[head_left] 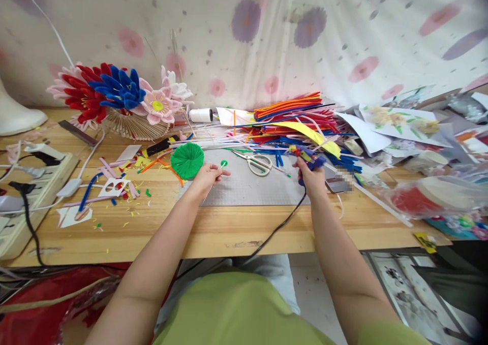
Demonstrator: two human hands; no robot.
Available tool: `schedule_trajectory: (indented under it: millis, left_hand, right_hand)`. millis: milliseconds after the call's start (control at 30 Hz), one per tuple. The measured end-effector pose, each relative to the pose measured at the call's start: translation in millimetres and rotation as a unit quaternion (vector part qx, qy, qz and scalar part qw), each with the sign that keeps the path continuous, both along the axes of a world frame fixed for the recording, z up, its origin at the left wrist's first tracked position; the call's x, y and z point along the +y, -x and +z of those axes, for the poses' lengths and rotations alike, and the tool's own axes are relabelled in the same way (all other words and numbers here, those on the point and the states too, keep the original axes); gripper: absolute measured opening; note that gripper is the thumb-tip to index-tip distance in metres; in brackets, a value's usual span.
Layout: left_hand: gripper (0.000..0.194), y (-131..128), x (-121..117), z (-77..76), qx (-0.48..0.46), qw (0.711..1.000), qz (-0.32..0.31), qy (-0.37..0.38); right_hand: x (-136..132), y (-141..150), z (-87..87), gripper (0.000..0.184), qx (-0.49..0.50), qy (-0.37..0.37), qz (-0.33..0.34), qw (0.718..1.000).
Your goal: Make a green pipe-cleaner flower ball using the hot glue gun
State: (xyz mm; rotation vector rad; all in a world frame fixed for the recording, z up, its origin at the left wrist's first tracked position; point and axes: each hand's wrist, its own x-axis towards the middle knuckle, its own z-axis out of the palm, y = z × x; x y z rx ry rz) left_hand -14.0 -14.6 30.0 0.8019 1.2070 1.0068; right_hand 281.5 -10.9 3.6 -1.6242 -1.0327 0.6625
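Note:
My left hand (209, 180) is closed in a pinch on a thin pale stem with a small green ring (224, 163) at its top. Just left of those fingers is a round green fuzzy leaf (186, 161); whether they touch it I cannot tell. In my right hand (313, 175) is a blue hot glue gun (310, 158), its nozzle pointing left. A long white glue stick (375, 197) extends behind it, and a black cord (280, 228) hangs from its grip. White-handled scissors (259, 164) lie between my hands on a grey cutting mat (244, 190).
Bundles of coloured pipe cleaners (290, 108) lie along the back. Fuzzy flowers (122, 88) stand at back left, above scattered scraps. A power strip (49, 197) with cables sits far left. Papers (404, 124) and plastic bags (438, 192) crowd the right.

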Motion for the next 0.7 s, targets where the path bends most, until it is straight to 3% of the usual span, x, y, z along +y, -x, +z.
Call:
schedule_trajectory:
  millis: [100, 267, 400, 533, 633, 700]
  left_hand:
    - [0.023, -2, 0, -0.3, -0.007, 1.0, 0.002, 0.005]
    - [0.021, -8, 0, 1.3, -0.019, 1.0, -0.009, 0.011]
    - [0.021, -11, -1, 0.8, -0.024, 0.999, -0.019, 0.011]
    - [0.022, -10, -2, -3.5, -0.028, 0.999, -0.017, 0.008]
    - [0.024, -8, -2, -6.1, -0.031, 0.999, -0.017, 0.009]
    - [0.024, -8, -3, -6.2, -0.035, 0.999, -0.019, 0.007]
  right_hand:
    - [-9, -19, -13.5, 0.04, -0.041, 0.052, -0.057, 0.996]
    - [-13, -33, -28.7, 0.05, -0.173, 0.137, -0.073, 0.973]
    - [-12, -29, -28.9, 0.054, -0.252, 0.122, -0.052, 0.959]
    - [-31, -21, -19.1, 0.048, -0.357, 0.151, -0.081, 0.918]
    - [-51, -6, -3.3, 0.035, -0.363, 0.23, 0.002, 0.903]
    - [-54, 12, 9.4, 0.033, -0.354, 0.228, 0.073, 0.904]
